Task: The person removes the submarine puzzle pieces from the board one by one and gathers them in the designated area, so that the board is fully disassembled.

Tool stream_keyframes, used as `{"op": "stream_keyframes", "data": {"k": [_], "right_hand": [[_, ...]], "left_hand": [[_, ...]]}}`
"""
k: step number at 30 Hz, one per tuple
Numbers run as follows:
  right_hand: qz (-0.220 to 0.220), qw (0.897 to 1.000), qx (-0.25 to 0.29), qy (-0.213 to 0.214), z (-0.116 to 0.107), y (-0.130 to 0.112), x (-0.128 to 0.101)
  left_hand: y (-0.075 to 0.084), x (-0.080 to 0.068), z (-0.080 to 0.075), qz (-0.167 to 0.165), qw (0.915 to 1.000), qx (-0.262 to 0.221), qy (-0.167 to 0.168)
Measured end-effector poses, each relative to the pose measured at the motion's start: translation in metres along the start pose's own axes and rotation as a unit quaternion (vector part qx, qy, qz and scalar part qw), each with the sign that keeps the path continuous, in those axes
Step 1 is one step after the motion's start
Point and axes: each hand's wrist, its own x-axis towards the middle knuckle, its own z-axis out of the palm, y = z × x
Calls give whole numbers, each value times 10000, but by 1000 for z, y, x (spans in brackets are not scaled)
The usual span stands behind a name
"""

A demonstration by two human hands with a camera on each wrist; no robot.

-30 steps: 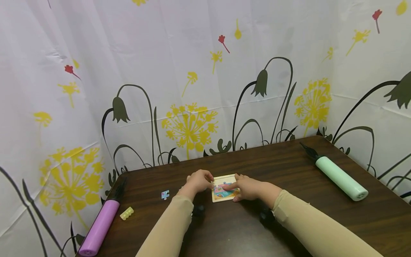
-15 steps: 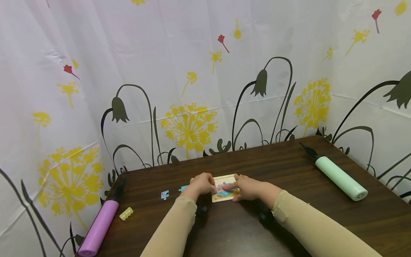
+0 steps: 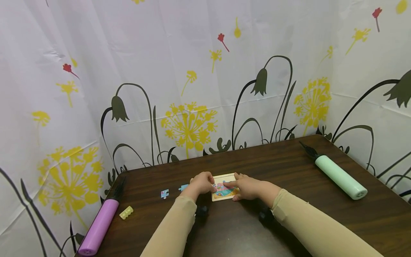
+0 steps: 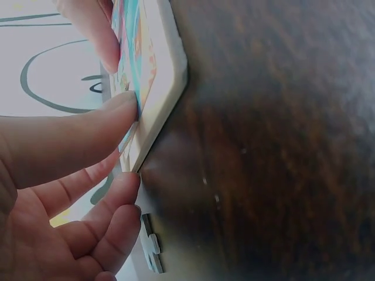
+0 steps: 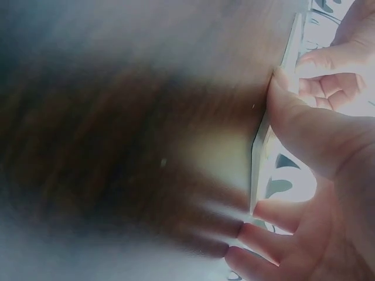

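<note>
A small wooden jigsaw tray (image 3: 221, 177) with a colourful picture lies flat on the dark table, between both hands. At its left edge my left hand (image 3: 200, 184) pinches a puzzle piece (image 4: 125, 140), mostly hidden under the thumb; in the left wrist view the thumb presses down on the picture. My right hand (image 3: 250, 188) grips the tray's right side, thumb at the near edge and fingers at the far one, while a finger lies over the picture. Two loose blue puzzle pieces, one (image 3: 165, 193) fully visible and another (image 3: 183, 187) partly behind the left hand, rest on the table.
A yellow toy block (image 3: 126, 212) lies at the left, beside a purple hand pump (image 3: 99, 228) with a black nozzle. Toward the right edge of the table (image 3: 273, 157) lies a mint-green pump (image 3: 340, 177). A flower-printed curtain (image 3: 192, 71) hangs behind.
My left hand has shifted slightly right and lower against the tray, uncovering the second blue piece. The right hand stays in place, with a little more of the picture showing under its finger.
</note>
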Motion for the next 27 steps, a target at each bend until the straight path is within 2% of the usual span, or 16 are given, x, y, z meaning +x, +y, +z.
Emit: {"op": "stream_keyframes", "data": {"k": [4, 10, 16, 20, 24, 27], "right_hand": [[-25, 10000, 5, -11, -1, 0, 0], [-44, 10000, -11, 1, -2, 0, 0], [44, 10000, 55, 0, -2, 0, 2], [76, 9999, 119, 2, -1, 0, 3], [61, 10000, 50, 49, 1, 1, 4], [39, 10000, -25, 82, 1, 1, 2]], "left_hand": [[0, 1, 1, 17, 10000, -19, 47], [1, 1, 1, 144, 9995, -46, 288], [2, -4, -6, 231, 9959, -734, 484], [-2, -12, -16, 154, 9905, -1150, 732], [-13, -24, -34, 70, 9884, -1199, 932], [-27, -35, -53, -17, 9877, -1131, 1080]]}}
